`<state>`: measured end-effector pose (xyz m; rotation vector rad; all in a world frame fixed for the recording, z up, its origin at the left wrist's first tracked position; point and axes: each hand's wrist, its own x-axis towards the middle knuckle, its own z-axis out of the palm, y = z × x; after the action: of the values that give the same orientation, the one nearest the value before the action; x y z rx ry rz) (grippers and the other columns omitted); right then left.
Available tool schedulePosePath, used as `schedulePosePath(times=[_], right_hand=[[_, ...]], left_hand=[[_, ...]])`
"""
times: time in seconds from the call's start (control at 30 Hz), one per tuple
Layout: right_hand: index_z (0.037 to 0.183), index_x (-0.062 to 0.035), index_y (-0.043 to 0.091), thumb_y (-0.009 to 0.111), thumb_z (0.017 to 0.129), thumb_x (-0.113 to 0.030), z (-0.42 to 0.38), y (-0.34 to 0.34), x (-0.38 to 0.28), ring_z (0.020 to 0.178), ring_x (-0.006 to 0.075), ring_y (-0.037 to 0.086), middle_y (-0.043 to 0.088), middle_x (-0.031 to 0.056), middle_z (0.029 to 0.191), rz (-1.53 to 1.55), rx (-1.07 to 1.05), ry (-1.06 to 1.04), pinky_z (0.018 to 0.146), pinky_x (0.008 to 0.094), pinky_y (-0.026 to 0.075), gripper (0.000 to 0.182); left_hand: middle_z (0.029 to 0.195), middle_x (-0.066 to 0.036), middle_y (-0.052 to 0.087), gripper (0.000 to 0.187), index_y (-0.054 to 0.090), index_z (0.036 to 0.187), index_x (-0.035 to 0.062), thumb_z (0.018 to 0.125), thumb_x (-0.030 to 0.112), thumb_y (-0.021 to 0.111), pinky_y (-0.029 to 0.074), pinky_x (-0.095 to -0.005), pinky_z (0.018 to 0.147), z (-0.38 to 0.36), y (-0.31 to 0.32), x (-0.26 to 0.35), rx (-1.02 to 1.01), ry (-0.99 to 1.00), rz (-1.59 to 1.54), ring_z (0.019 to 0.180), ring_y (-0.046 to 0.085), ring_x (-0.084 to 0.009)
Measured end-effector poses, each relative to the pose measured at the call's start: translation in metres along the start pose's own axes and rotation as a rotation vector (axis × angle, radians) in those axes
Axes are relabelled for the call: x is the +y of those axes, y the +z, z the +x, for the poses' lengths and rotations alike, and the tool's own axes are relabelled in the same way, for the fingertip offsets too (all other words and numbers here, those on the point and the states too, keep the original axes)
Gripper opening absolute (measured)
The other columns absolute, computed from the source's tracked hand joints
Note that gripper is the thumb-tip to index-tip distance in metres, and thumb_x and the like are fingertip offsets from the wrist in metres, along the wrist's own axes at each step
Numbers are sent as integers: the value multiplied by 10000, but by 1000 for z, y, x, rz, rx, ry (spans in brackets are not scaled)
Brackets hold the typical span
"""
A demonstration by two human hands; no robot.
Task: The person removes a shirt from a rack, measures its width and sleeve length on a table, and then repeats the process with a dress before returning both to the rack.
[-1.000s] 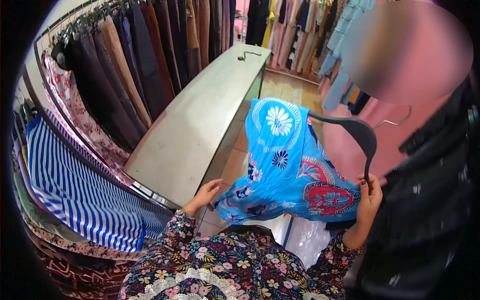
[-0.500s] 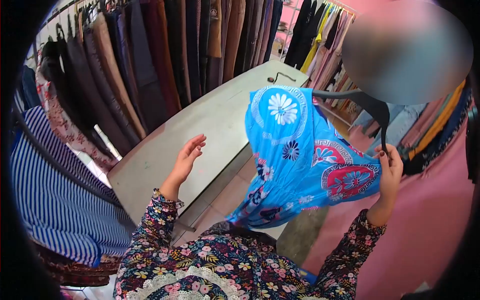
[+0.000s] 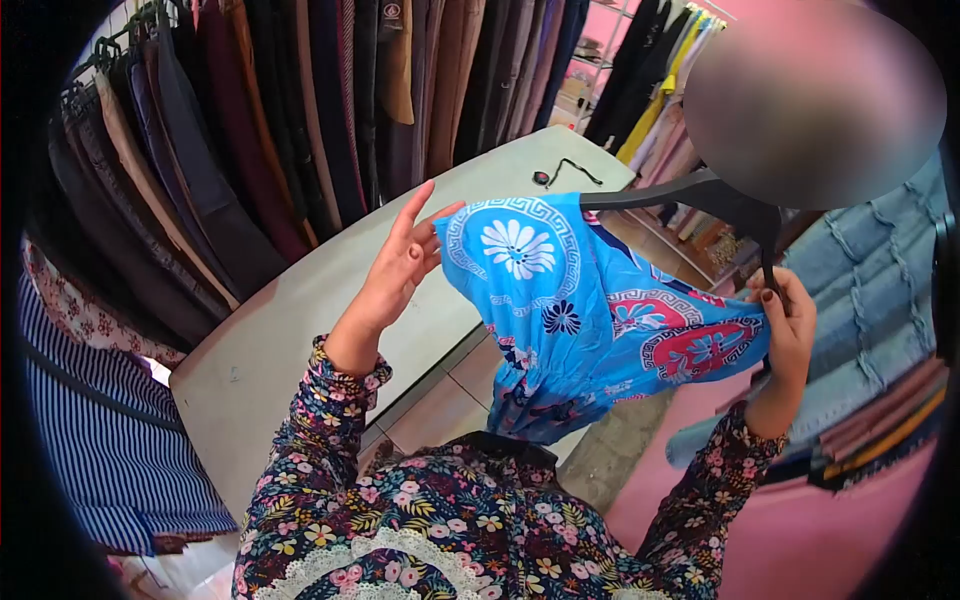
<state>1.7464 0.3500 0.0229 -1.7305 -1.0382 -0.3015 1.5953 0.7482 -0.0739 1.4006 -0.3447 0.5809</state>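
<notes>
A bright blue dress (image 3: 590,330) with white flower motifs and pink patches hangs in front of me on a black hanger (image 3: 655,192). My right hand (image 3: 790,325) is closed at the right shoulder of the dress, thumb and fingers pinching the fabric where the hanger's end comes down. At the opposite shoulder, my left hand (image 3: 395,270) is open with fingers stretched and apart, its fingertips right at the dress's edge. The dress's lower part drops toward my body and is partly hidden by my floral top (image 3: 440,510).
A long pale table (image 3: 300,310) runs behind the dress, with a small black corded item (image 3: 575,172) at its far end. Dark trousers (image 3: 240,130) hang along the back rack. Striped garments (image 3: 110,430) hang at left, denim (image 3: 870,290) at right. A blurred patch covers the upper right.
My left hand has moved up and right to the dress's left shoulder, and that shoulder has shifted left toward it. My right hand keeps its grip. The view has turned slightly.
</notes>
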Motion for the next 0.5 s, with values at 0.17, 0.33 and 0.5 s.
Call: schedulePosePath(times=[0.17,0.33,0.5], right_hand=[[993,42,572,515,905,-108,28,-7,39,763,84,539,598,48,910,90,-102,-150,708,210,435,183],[996,62,572,524,903,-117,32,-13,31,768,92,555,611,64,909,140,-187,-138,703,221,445,207],[1002,69,569,524,911,-121,-5,-8,-42,761,115,576,619,80,904,186,-215,-201,715,239,456,215]], left_hand=[[1130,-99,575,687,366,1370,54,838,377,656,413,-299,899,-15,15,-6,135,68,55,1006,542,-146],[807,12,614,155,603,908,7,837,129,669,436,-208,692,-69,27,22,349,48,88,739,553,-63],[799,-1,609,164,585,886,15,820,121,690,440,-200,674,-150,52,102,417,137,134,724,547,-60]])
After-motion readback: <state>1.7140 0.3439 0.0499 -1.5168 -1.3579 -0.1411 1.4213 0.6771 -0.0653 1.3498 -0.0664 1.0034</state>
